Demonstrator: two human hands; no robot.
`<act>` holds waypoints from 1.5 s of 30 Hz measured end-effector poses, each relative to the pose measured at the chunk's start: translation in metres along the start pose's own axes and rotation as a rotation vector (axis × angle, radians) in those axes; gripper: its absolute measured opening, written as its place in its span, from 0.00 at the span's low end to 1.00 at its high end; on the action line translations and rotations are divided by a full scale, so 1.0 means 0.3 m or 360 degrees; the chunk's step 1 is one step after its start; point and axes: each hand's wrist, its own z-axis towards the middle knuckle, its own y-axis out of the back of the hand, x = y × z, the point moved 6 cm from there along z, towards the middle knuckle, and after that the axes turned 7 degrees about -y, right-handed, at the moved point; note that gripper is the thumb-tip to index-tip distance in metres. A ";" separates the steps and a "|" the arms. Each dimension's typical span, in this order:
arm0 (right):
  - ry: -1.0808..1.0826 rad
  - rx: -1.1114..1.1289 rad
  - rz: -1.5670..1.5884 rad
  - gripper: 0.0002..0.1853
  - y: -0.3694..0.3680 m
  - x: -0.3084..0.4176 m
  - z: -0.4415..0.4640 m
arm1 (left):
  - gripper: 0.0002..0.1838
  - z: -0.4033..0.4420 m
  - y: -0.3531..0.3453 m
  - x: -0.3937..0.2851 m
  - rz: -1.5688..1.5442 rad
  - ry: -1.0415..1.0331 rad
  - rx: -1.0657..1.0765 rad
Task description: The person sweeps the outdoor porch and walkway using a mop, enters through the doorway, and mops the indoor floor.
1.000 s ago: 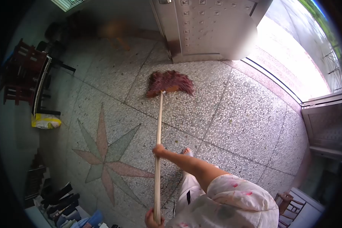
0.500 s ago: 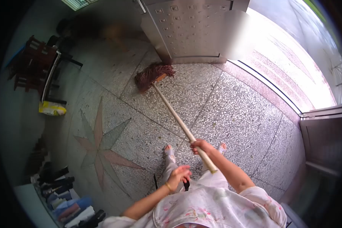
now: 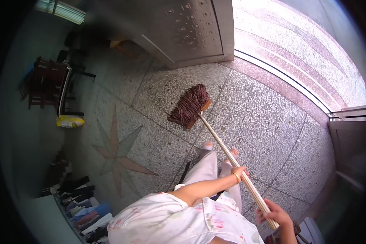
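Note:
A mop with a dark red strand head (image 3: 189,105) lies against the speckled floor, its strands bunched toward the upper left. From its orange-brown crossbar (image 3: 206,105) a long pale handle (image 3: 218,139) slants down to the right, toward my body. My left hand (image 3: 240,172), with a yellow bangle at the wrist, is closed around the handle partway along. Lower down, close to the handle's end, my right hand (image 3: 275,213) has its fingers curled round the pole. My feet stand beside the handle, just below the mop head.
A metal door (image 3: 199,32) stands open at the top, beside the bright doorway threshold (image 3: 280,79). Dark wooden stools (image 3: 49,77) and a yellow bag (image 3: 70,121) are on the left. Several shoes or folded items (image 3: 83,213) line the lower left. Another door panel (image 3: 351,140) is at right.
The mop head has moved away from the door, toward my feet and to the right. My left hand has taken hold of the handle. My right hand is now near the handle's end.

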 end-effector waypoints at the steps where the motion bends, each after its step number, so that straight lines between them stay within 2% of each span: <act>1: -0.0100 -0.0028 0.0009 0.34 0.004 0.003 -0.050 | 0.05 -0.005 -0.020 0.007 -0.0016 -0.0007 -0.0067; 2: -0.0110 -0.0026 0.0025 0.34 0.002 0.029 -0.073 | 0.05 -0.013 -0.040 0.000 -0.0034 -0.0015 -0.0132; 4: -0.0374 -0.0268 -0.0091 0.34 0.024 0.069 -0.090 | 0.05 -0.028 -0.064 -0.037 -0.0001 0.0010 -0.0149; 5: -0.0365 -0.0368 -0.0277 0.32 0.014 0.118 -0.076 | 0.05 -0.024 -0.081 -0.067 0.0020 0.0019 -0.0152; 10: -0.0320 -0.0354 -0.0369 0.32 -0.027 0.321 0.043 | 0.03 0.027 -0.125 -0.301 -0.0048 -0.0043 -0.0095; 11: -0.0294 -0.0363 -0.0434 0.32 -0.030 0.364 0.092 | 0.03 0.067 -0.116 -0.381 0.0012 -0.0184 -0.0121; 12: -0.0254 -0.0351 -0.0459 0.32 -0.031 0.399 0.163 | 0.03 0.089 -0.114 -0.478 0.0071 -0.0327 -0.0148; 14: -0.0178 -0.0262 -0.0452 0.33 -0.080 0.495 0.307 | 0.04 0.142 -0.092 -0.660 -0.0083 -0.0226 -0.0189; 16: -0.0131 -0.0170 -0.0419 0.33 -0.162 0.644 0.467 | 0.05 0.277 -0.028 -0.881 0.0103 -0.0404 -0.0204; 21: -0.0050 0.0041 -0.0322 0.32 -0.332 0.988 0.787 | 0.05 0.453 0.032 -1.395 0.0017 -0.0444 -0.0343; 22: -0.0054 0.0072 -0.0333 0.32 -0.356 1.041 0.830 | 0.06 0.467 0.041 -1.458 0.0012 -0.0433 -0.0438; 26: -0.0039 0.0102 -0.0313 0.31 -0.420 1.169 0.906 | 0.06 0.546 0.073 -1.603 -0.0040 -0.0460 -0.0267; 29: 0.0057 0.0189 -0.0348 0.31 -0.404 1.321 0.945 | 0.06 0.570 -0.032 -1.724 0.0095 -0.0465 -0.0214; 30: 0.0068 0.0195 -0.0271 0.31 -0.377 1.356 0.954 | 0.05 0.585 -0.057 -1.746 -0.0028 -0.0582 -0.0367; 31: 0.0054 0.0143 -0.0255 0.32 -0.330 1.376 0.935 | 0.05 0.592 -0.078 -1.749 -0.0149 -0.0696 -0.0520; 34: 0.0018 0.0168 -0.0158 0.33 -0.134 1.310 0.844 | 0.05 0.568 -0.213 -1.584 -0.0081 -0.0785 -0.0583; 35: -0.0029 0.0188 -0.0148 0.33 -0.060 1.278 0.789 | 0.06 0.577 -0.257 -1.500 -0.0015 -0.0797 -0.0508; 37: -0.0020 0.0141 -0.0170 0.32 0.112 1.195 0.668 | 0.05 0.564 -0.371 -1.295 0.0051 -0.0655 -0.0461; 38: 0.0001 0.0082 -0.0183 0.32 0.206 1.164 0.606 | 0.05 0.559 -0.439 -1.190 0.0063 -0.0710 -0.0510; 40: 0.0025 -0.0011 -0.0193 0.30 0.397 1.090 0.447 | 0.05 0.600 -0.566 -0.945 0.0081 -0.0641 -0.0350; 41: 0.0015 -0.0072 -0.0186 0.30 0.480 1.061 0.344 | 0.05 0.617 -0.628 -0.809 0.0111 -0.0606 -0.0382; 45: 0.0007 -0.0309 -0.0190 0.33 0.812 0.891 -0.076 | 0.07 0.422 -0.985 -0.289 -0.0124 -0.0271 -0.0263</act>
